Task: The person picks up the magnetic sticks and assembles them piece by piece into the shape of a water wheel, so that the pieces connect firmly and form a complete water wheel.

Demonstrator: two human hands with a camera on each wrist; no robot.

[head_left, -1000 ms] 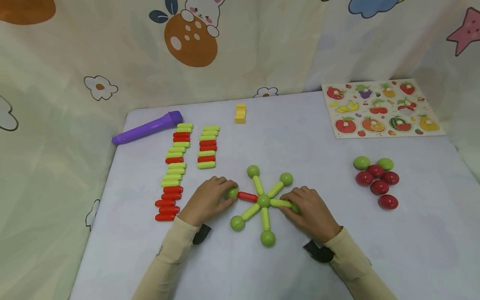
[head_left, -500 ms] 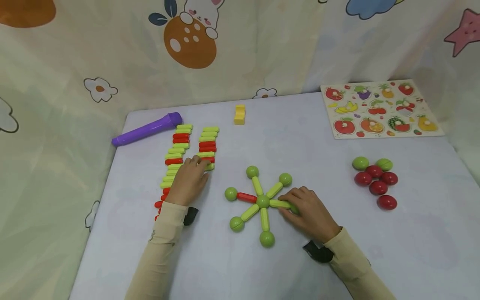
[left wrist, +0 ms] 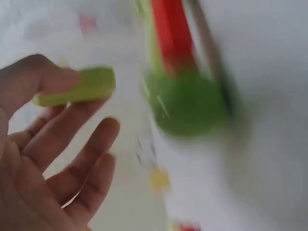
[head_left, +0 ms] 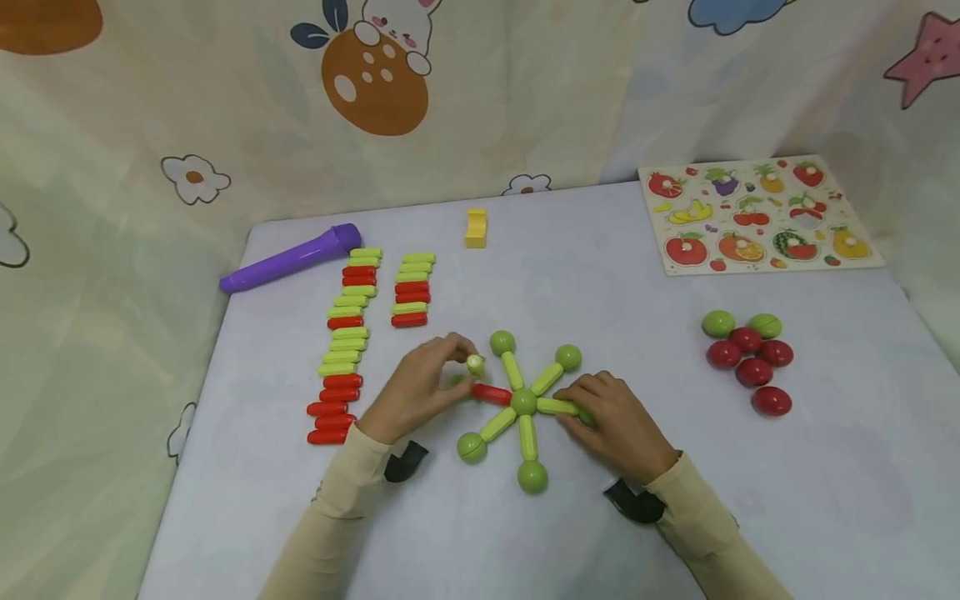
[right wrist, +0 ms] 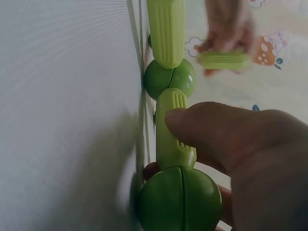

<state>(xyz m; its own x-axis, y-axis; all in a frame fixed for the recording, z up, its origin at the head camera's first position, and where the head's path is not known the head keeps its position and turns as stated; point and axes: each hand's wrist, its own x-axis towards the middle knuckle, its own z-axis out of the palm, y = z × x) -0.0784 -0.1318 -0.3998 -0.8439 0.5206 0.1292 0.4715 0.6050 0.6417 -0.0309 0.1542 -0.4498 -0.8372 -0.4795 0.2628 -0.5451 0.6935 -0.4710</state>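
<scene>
A star-shaped build of magnetic-looking rods and balls lies on the table, with a green ball (head_left: 523, 402) at its centre. One spoke is a red rod (head_left: 491, 394); the others are light green, each tipped with a green ball. My left hand (head_left: 420, 387) pinches a loose light-green rod (left wrist: 96, 85) between thumb and fingers, raised close to the red spoke's end ball (left wrist: 187, 103). On the right spoke, my right hand (head_left: 621, 429) grips the light-green rod (right wrist: 174, 137) by thumb and fingers, beside its end ball (right wrist: 180, 199).
Two columns of rods, red (head_left: 342, 381) and light green (head_left: 350, 333), lie at left below a purple stick (head_left: 292, 258). A yellow block (head_left: 476, 229) stands at the back. Right are red balls (head_left: 753, 372), green balls (head_left: 718, 323) and a fruit puzzle board (head_left: 765, 217).
My left hand left the red spoke's end ball, took the nearest light-green rod from the shorter column, and brought it back beside that ball. My right hand stayed on its spoke.
</scene>
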